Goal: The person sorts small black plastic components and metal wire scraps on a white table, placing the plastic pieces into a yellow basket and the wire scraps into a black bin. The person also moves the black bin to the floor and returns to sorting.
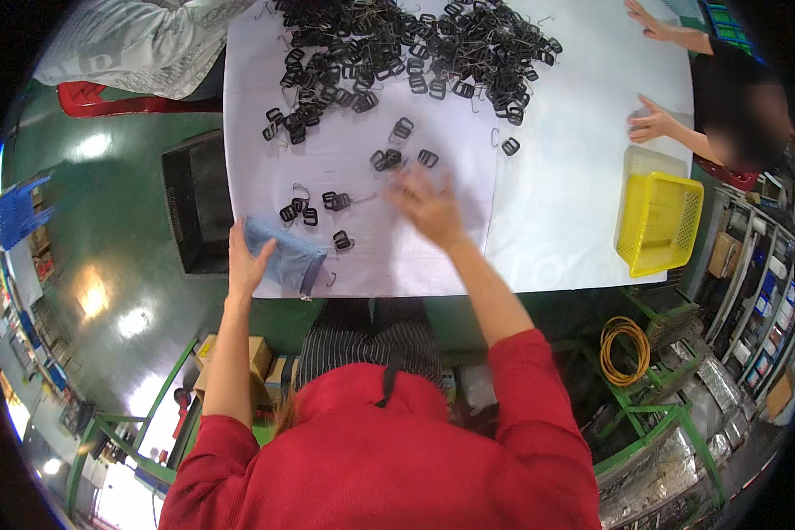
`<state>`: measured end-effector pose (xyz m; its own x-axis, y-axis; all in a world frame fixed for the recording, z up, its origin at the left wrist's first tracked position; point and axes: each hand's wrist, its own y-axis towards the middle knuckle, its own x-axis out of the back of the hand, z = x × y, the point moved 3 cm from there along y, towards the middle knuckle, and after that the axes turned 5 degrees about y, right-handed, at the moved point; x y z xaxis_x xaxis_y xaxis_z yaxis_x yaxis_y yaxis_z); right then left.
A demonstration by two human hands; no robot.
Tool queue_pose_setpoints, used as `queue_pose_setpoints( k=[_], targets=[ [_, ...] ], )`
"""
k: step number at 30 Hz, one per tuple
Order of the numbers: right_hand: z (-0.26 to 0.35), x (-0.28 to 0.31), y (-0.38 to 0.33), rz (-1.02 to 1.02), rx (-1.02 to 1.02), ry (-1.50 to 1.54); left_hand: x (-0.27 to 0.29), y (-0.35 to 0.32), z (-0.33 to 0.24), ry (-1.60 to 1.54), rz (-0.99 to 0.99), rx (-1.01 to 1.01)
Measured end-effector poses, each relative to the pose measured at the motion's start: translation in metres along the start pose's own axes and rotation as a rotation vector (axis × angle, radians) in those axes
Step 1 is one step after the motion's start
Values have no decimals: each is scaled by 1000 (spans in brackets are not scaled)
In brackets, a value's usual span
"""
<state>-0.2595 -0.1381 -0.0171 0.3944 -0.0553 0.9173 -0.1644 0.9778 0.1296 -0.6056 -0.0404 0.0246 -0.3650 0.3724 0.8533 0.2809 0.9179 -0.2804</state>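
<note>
A blue cloth piece, perhaps a pouch, lies at the table's near left corner, with a darker band at its right end. My left hand is against its left side, fingers stretched along the edge and thumb apart. My right hand is smeared by motion over the table; whether it holds anything is unclear. Just beyond it lie a few black buckles, and another buckle is close to its fingertips. Between my hands are several loose buckles, some with thin metal hooks.
A large heap of black buckles and hooks covers the far part of the white table. A yellow basket stands at the right edge, a black crate beyond the left edge. Another person's hands reach in from the right.
</note>
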Motion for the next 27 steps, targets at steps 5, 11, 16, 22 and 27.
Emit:
queue_pose_setpoints(
  k=[5,11,16,22,27],
  targets=[
    [-63,56,94,-275,-183,-141,-2,-10,-12,4,-16,64],
    [-147,62,148,-237,-226,-448,5,-15,-17,-90,7,145],
    [-241,89,159,-272,-319,-502,1,-18,-13,-192,-62,153],
    [-303,128,183,228,-674,-734,-1,-24,-5,-167,-80,196],
    [-296,178,179,126,-869,-624,13,-21,-28,53,-60,383]
  ],
)
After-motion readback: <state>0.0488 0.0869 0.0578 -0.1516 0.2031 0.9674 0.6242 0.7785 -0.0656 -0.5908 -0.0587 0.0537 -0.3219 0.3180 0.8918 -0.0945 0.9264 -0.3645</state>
